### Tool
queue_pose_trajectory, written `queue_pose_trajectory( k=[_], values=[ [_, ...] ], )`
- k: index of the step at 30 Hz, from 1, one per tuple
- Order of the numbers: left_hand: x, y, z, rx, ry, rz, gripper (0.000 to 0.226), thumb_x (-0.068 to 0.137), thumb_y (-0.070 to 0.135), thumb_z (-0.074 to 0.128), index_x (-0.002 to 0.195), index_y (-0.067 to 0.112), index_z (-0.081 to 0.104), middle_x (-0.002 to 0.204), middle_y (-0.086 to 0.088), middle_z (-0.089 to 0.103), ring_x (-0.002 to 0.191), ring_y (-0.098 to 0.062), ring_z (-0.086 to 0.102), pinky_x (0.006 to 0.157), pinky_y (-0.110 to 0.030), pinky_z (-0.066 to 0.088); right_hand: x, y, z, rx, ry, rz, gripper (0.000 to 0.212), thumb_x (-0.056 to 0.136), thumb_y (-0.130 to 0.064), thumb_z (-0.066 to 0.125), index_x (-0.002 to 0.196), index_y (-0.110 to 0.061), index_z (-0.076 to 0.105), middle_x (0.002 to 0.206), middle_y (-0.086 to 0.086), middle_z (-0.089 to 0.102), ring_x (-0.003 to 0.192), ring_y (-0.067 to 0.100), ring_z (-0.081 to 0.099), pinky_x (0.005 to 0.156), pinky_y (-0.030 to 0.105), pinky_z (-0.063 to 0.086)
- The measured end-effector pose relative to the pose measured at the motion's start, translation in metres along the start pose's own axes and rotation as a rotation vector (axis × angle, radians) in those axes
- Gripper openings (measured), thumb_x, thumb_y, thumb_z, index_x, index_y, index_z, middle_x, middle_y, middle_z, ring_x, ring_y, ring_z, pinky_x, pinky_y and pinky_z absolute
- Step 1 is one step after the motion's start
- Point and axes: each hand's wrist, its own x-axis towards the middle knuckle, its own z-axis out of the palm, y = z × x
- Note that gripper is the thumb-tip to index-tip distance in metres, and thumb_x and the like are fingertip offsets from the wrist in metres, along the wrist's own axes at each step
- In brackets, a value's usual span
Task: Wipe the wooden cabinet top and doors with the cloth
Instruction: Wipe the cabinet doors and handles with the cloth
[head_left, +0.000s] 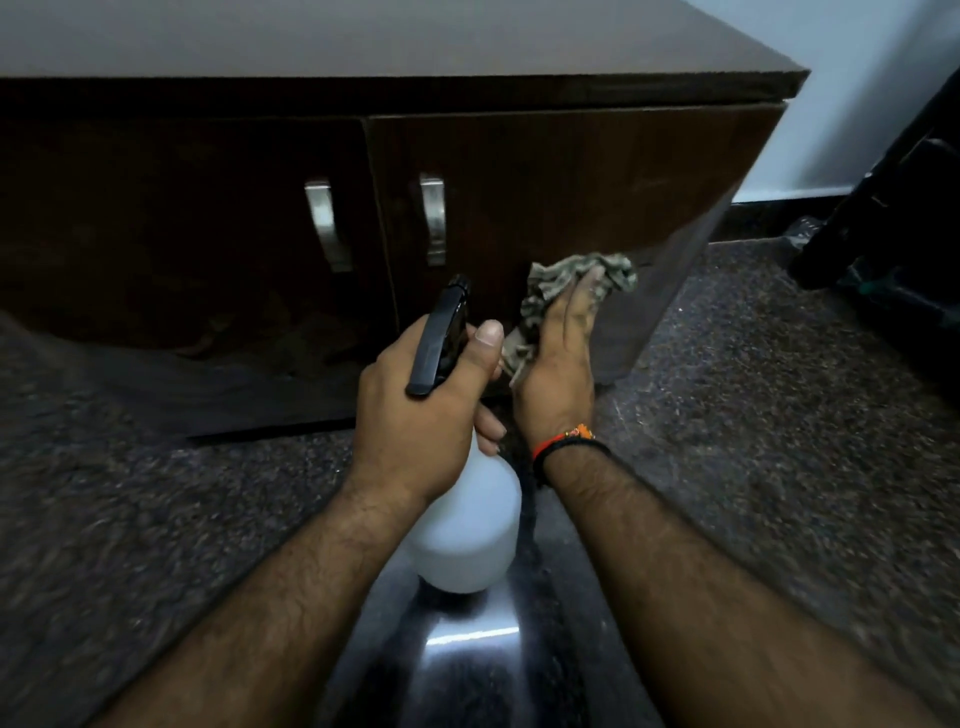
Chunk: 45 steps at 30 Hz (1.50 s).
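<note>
A low dark wooden cabinet fills the upper half of the view, with its top (415, 36) and two doors. The right door (571, 176) and the left door (156, 223) each carry a metal handle. My right hand (558, 358) presses a crumpled greenish-grey cloth (576, 283) against the lower part of the right door. My left hand (426, 410) grips a white spray bottle (467, 530) by its neck, its black trigger head (441, 338) pointing at the doors.
Dark speckled stone floor (779, 415) lies around the cabinet, with a glossy strip between my forearms. A black object (893, 218) stands on the floor at the right, beside a pale wall (852, 104).
</note>
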Motion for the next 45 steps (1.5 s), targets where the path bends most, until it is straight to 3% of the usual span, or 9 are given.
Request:
queue_pose_trajectory(
  k=[4,8,14,20,24,30,36,41,45],
  values=[
    [-0.001,-0.001,-0.026,0.028,0.066,-0.006,0.03,0.097,0.037,0.064,0.094,0.007,0.065,0.073,-0.011,0.073,0.045,-0.03,0.067,0.047,-0.042,0.058,-0.016,-0.034,0.01,0.149,-0.001,-0.043,0.088,0.082,0.022,0.039,0.159,-0.009,0.009,0.164,-0.004,-0.015,0.155,0.027,-0.004,0.118,0.039,0.036],
    [-0.002,-0.005,-0.052,-0.008,0.117,0.002,0.025,0.097,0.037,0.064,0.094,0.012,0.065,0.082,-0.009,0.074,0.046,-0.034,0.067,0.046,-0.051,0.059,-0.003,-0.088,0.007,0.296,0.14,-0.289,0.07,0.083,0.025,0.04,0.15,0.009,0.025,0.161,0.028,0.015,0.153,0.041,0.009,0.125,0.045,0.022],
    [0.0,-0.006,-0.076,-0.044,0.154,-0.014,0.029,0.093,0.041,0.064,0.095,0.013,0.065,0.082,-0.01,0.074,0.048,-0.037,0.067,0.047,-0.054,0.059,0.026,-0.11,-0.003,0.195,0.326,-0.507,0.043,0.093,0.021,0.042,0.135,0.016,0.049,0.146,0.041,0.035,0.142,0.056,0.027,0.123,0.052,0.024],
    [0.004,-0.005,-0.077,-0.024,0.147,-0.007,0.032,0.091,0.045,0.063,0.094,0.013,0.066,0.083,-0.009,0.074,0.048,-0.036,0.067,0.048,-0.054,0.06,0.037,-0.106,-0.001,-0.219,0.432,-0.618,0.036,0.091,-0.008,0.068,0.127,-0.014,0.069,0.14,0.006,0.06,0.135,0.027,0.042,0.102,0.04,0.038],
    [0.001,-0.006,-0.074,-0.027,0.139,-0.002,0.03,0.09,0.045,0.062,0.093,0.016,0.066,0.083,-0.009,0.074,0.048,-0.035,0.067,0.048,-0.052,0.06,0.036,-0.083,-0.001,-0.225,0.434,-0.732,0.018,0.092,-0.01,0.07,0.108,-0.015,0.076,0.12,-0.003,0.072,0.113,0.027,0.043,0.091,0.038,0.046],
    [-0.009,-0.008,-0.07,-0.02,0.121,-0.007,0.032,0.09,0.047,0.063,0.096,0.016,0.066,0.083,-0.008,0.074,0.05,-0.035,0.068,0.05,-0.051,0.06,0.0,-0.043,0.008,-0.196,0.121,-0.612,0.022,0.081,0.004,0.069,0.1,-0.006,0.074,0.114,0.005,0.07,0.096,0.028,0.041,0.076,0.041,0.05],
    [-0.012,-0.006,-0.065,-0.028,0.114,-0.025,0.029,0.089,0.047,0.062,0.094,0.018,0.066,0.083,-0.009,0.074,0.048,-0.035,0.067,0.048,-0.049,0.06,0.027,-0.106,-0.023,0.047,0.376,-0.534,0.048,0.074,0.008,0.068,0.121,-0.004,0.07,0.124,0.019,0.061,0.111,0.031,0.052,0.103,0.016,0.03],
    [-0.006,0.002,-0.066,-0.034,0.126,0.003,0.026,0.089,0.046,0.063,0.089,0.02,0.064,0.082,-0.007,0.075,0.046,-0.031,0.067,0.047,-0.044,0.059,0.033,-0.112,-0.018,0.099,0.339,-0.427,0.064,0.067,0.012,0.061,0.13,0.003,0.06,0.131,0.024,0.053,0.119,0.034,0.051,0.113,0.017,0.023],
    [-0.008,0.001,-0.07,-0.021,0.133,0.017,0.024,0.097,0.037,0.063,0.089,0.014,0.063,0.082,-0.008,0.075,0.046,-0.031,0.067,0.048,-0.045,0.059,0.002,-0.08,0.01,0.134,0.165,-0.233,0.06,0.064,0.015,0.063,0.122,0.0,0.061,0.124,0.02,0.05,0.117,0.03,0.048,0.109,0.037,0.042]
  ],
)
